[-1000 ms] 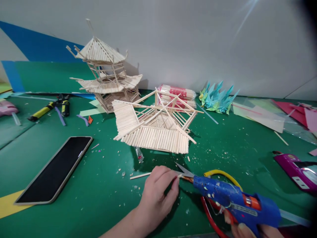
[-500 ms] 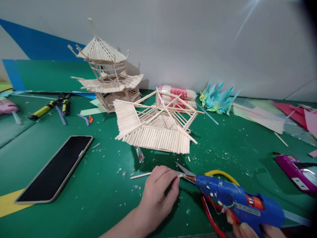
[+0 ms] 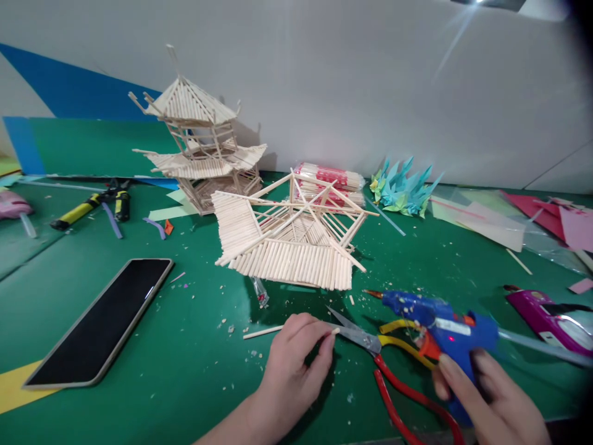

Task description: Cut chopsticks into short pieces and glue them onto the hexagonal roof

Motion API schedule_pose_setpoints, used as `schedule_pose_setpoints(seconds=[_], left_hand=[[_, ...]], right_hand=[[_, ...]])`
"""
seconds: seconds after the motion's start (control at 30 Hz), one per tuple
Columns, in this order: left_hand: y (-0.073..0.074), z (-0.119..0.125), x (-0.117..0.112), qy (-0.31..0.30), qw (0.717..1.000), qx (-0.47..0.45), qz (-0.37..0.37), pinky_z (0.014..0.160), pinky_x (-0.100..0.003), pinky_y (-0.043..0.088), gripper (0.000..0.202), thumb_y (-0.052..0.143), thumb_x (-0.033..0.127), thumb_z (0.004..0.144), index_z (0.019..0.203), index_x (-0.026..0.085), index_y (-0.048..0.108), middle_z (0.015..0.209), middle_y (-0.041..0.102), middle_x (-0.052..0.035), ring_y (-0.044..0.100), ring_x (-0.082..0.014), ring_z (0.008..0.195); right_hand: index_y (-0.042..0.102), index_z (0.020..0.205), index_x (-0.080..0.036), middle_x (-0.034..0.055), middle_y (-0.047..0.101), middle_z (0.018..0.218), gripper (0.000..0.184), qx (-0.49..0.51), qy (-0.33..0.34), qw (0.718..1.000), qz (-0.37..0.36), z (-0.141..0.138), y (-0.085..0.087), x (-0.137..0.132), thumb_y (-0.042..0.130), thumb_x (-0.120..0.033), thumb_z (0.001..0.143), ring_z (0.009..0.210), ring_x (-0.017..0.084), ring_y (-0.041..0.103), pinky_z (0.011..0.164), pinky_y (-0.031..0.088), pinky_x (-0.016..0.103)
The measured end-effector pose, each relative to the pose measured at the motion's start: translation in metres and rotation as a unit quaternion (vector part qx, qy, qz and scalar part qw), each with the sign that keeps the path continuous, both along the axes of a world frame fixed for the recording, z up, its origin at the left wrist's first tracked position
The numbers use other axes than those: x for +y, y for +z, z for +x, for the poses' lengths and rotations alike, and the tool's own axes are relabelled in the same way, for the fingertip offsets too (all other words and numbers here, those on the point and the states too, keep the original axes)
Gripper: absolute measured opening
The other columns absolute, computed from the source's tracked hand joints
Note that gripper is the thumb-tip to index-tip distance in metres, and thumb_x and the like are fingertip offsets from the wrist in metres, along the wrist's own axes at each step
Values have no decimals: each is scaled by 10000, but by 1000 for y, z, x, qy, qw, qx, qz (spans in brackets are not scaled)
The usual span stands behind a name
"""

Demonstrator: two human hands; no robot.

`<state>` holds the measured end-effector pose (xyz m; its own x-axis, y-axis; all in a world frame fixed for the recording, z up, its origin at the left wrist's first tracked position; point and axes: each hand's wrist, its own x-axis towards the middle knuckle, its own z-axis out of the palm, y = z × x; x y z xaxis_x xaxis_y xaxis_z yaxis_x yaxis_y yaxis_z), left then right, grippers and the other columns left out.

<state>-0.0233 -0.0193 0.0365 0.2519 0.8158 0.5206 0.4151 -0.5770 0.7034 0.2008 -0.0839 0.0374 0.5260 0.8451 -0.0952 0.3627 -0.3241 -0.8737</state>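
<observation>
My left hand (image 3: 296,358) pinches a thin wooden stick (image 3: 263,332), whose long end shows left of the fingers and whose tip shows at the thumb. My right hand (image 3: 495,395) is wrapped round the handle of a blue hot glue gun (image 3: 440,321), its nozzle pointing left. Beneath the gun lie scissors (image 3: 365,339) with one red and one yellow handle, blades apart, close to my left fingertips. Beyond both hands stands a stick-built roof frame (image 3: 291,262), with slats covering its front and left sides.
A finished-looking stick pagoda (image 3: 204,161) stands behind at left. A phone (image 3: 102,321) and yellow-handled pliers (image 3: 83,210) lie left. Packs of sticks (image 3: 333,179), blue folded paper (image 3: 405,188) and a purple device (image 3: 546,315) are at the back and right.
My right hand has lifted the glue gun up and away from the stick tip at my left fingers, uncovering the scissors. My left hand has barely moved.
</observation>
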Motion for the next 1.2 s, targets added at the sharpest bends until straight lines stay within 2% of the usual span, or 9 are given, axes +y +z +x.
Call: schedule_pose_setpoints(seconds=[0.1,0.23,0.4,0.5,0.6,0.7,0.8,0.93,1.2], left_hand=[[2,0,1,9,1000,2,-6,536,-198,430,118,519,55,774,740,124,608,631,601,-47,535,-119,585],[2,0,2,11,1000,2,-20,527,-202,421,128,515,66,774,712,118,615,611,596,-51,525,-121,567],[3,-1,3,21,998,-19,-59,503,-208,396,160,500,105,785,686,106,626,580,567,-51,494,-121,536],[8,3,0,25,990,-73,-114,499,-209,378,167,508,148,776,664,113,627,573,539,-35,476,-119,529],[19,12,-4,23,940,-184,-285,481,-195,343,159,562,216,740,616,128,611,561,501,-2,436,-102,516],[31,19,-7,16,838,-300,-455,461,-178,297,165,642,271,684,598,137,598,522,473,31,376,-77,488],[38,21,-9,14,773,-365,-519,463,-173,282,200,698,304,633,581,138,599,501,484,35,370,-70,483],[37,21,-11,12,744,-401,-534,469,-170,274,238,741,336,580,552,133,618,480,483,37,372,-64,477],[33,28,-11,12,742,-426,-518,480,-174,288,295,789,410,509,566,146,669,485,497,36,373,-58,471]], right_hand=[[556,883,-196,10,655,608,478,-24,-16,998,-53,30,0,25,628,-555,574,604,204,618,548,501,248],[609,964,-178,84,651,1003,498,-122,61,988,-71,61,-9,51,520,-565,663,925,267,596,734,488,311],[604,1048,-83,172,599,966,601,-306,72,945,-93,73,-17,60,437,-563,728,868,320,574,801,438,443],[591,1075,-131,143,585,947,524,-383,36,923,11,54,-7,49,465,-524,751,879,314,554,815,417,461],[640,888,-223,68,631,866,240,-245,104,954,138,11,9,35,522,-404,781,775,222,593,712,470,318],[650,750,-228,51,641,772,139,-76,211,963,151,-34,21,30,557,-324,786,701,189,596,596,466,236],[635,690,-212,25,582,648,181,3,263,955,136,-61,24,32,536,-313,803,595,158,547,528,428,217],[606,654,-187,-3,496,597,243,112,285,946,104,-71,22,36,509,-347,809,539,126,457,496,373,213],[584,539,-186,-20,468,522,274,245,183,946,108,-83,27,36,632,-413,683,498,108,397,478,328,210]])
